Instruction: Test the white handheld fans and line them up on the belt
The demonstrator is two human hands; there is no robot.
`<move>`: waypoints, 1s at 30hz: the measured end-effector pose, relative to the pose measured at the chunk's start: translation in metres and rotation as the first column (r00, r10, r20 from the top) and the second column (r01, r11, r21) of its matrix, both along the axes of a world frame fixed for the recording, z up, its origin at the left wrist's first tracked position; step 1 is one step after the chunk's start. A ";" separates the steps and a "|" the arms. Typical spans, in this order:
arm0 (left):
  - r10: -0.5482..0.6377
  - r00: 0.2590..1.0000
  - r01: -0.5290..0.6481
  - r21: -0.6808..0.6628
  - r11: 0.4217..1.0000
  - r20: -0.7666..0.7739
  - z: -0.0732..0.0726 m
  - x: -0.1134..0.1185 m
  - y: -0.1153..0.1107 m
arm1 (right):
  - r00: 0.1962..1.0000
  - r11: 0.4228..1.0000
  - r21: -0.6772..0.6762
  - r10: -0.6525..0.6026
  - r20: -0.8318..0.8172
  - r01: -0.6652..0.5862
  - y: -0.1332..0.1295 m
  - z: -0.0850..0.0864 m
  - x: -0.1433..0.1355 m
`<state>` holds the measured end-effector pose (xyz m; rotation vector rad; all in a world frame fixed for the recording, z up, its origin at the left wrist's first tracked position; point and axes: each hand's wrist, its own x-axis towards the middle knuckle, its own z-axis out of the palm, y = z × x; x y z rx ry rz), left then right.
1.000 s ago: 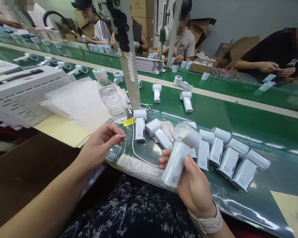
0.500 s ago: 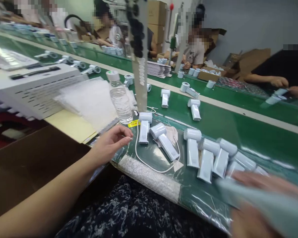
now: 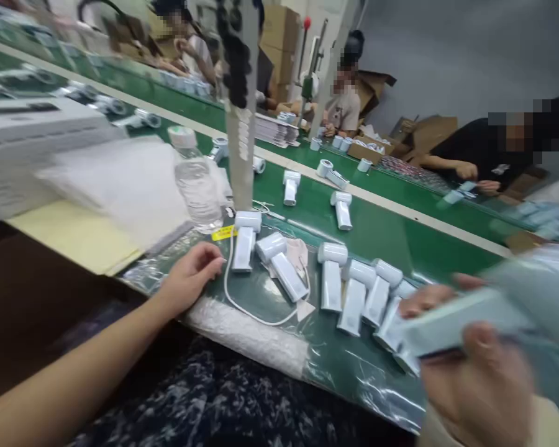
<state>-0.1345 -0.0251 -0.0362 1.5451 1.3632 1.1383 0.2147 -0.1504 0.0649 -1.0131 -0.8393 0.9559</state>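
My left hand (image 3: 193, 273) rests at the table's near edge, left of a thin white cord (image 3: 261, 320). Its fingers are loosely curled, a small gap shows before the thumb, and I see nothing in it. My right hand (image 3: 479, 379), smeared by motion, grips a pale blue hair-dryer-shaped housing (image 3: 442, 326) by its flat handle, thumb on the near side. That housing's wide end is a blur to the right. Beside the cord lie two similar housings (image 3: 245, 248). A row of several more (image 3: 353, 298) lies between the hands, partly hidden by the right one.
A clear water bottle (image 3: 198, 186) stands by a metal post (image 3: 241, 155). White sheets (image 3: 121, 180) and a white box (image 3: 37, 143) lie at left. Several housings sit on the green belt (image 3: 386, 214). Across it, people work, one in a dark top (image 3: 475, 146).
The view has swung, so most things sit further left. My right hand has lifted the housing, and its handle shows more sharply. My left hand stays by the table edge, its fingers slightly more curled.
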 end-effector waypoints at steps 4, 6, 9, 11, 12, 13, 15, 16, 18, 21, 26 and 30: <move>-0.001 0.998 0.001 0.014 1.000 -0.058 -0.002 0.002 0.006 | 0.941 0.980 -0.097 0.139 -0.309 -0.176 0.015 -0.018 -0.049; 0.001 0.997 0.001 0.026 1.000 -0.081 -0.004 0.004 0.007 | 0.918 0.976 -0.104 0.139 -0.371 -0.190 0.015 -0.026 -0.060; 0.012 0.996 -0.010 0.022 1.000 -0.094 -0.005 0.005 0.005 | 0.891 0.976 -0.063 0.161 -0.424 -0.206 0.009 -0.030 -0.065; 0.015 0.996 -0.014 0.015 1.000 -0.089 -0.004 0.005 0.004 | 0.880 0.974 -0.022 0.196 -0.434 -0.228 0.006 -0.030 -0.065; 0.016 0.996 -0.014 0.017 1.000 -0.090 -0.004 0.005 0.003 | 0.878 0.972 -0.006 0.211 -0.430 -0.236 0.004 -0.029 -0.065; 0.015 0.995 -0.013 0.023 1.000 -0.097 -0.004 0.005 0.003 | 0.879 0.970 0.002 0.222 -0.423 -0.244 0.003 -0.029 -0.065; 0.016 0.993 -0.011 0.043 0.999 -0.114 -0.004 0.005 0.003 | 0.879 0.966 0.010 0.240 -0.412 -0.259 0.002 -0.028 -0.068; 0.016 0.993 -0.010 0.056 0.998 -0.119 -0.005 0.004 0.004 | 0.877 0.963 0.012 0.248 -0.412 -0.268 0.002 -0.028 -0.071; 0.011 0.992 -0.002 0.076 0.997 -0.122 -0.007 0.004 0.004 | 0.865 0.959 0.014 0.262 -0.428 -0.283 0.002 -0.029 -0.076; 0.005 0.991 0.005 0.076 0.997 -0.131 -0.008 0.003 0.004 | 0.868 0.948 -0.048 0.266 -0.420 -0.313 0.002 -0.028 -0.073; 0.009 0.982 -0.004 0.023 1.000 -0.188 -0.006 0.000 0.000 | 0.955 0.875 -0.393 -0.216 0.205 0.282 -0.014 -0.039 0.030; -0.012 0.987 0.012 0.001 1.000 -0.159 -0.003 0.002 -0.002 | 0.410 0.535 -0.158 -0.393 0.823 0.830 -0.038 -0.057 0.159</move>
